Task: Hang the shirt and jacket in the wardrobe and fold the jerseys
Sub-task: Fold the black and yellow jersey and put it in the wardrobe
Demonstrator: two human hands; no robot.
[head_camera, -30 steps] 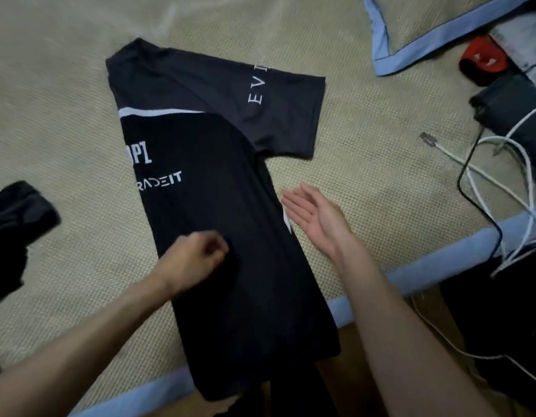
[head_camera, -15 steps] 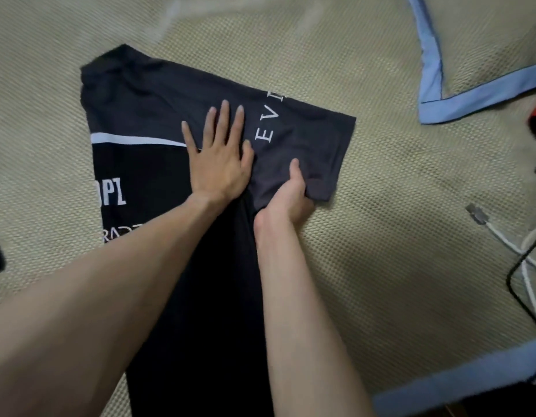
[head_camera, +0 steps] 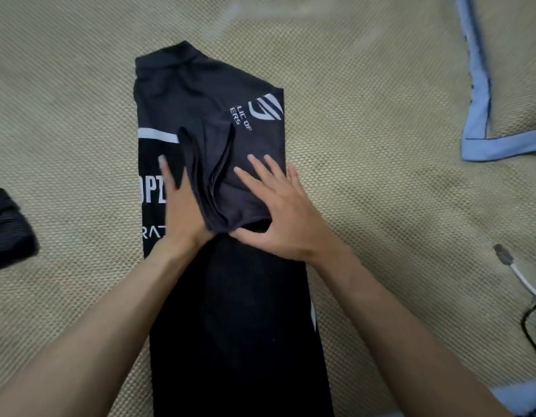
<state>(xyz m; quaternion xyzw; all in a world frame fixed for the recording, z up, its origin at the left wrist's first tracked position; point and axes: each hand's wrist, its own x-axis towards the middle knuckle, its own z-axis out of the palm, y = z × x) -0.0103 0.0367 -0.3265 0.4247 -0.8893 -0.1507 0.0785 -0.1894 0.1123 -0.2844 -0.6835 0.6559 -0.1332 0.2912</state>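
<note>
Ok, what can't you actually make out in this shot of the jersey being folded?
Head view only:
- Jersey chest lettering: partly covered by the left hand and the folded-over sleeve.
- Jersey hem: cut off by the bottom edge.
- Dark garment: cut by the left edge, blurred.
- Cables: run off the right edge.

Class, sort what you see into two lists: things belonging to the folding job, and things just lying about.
Belongs to the job: black jersey; left hand; right hand.

Lying about: dark cloth; white cable; blue-edged mat.
</note>
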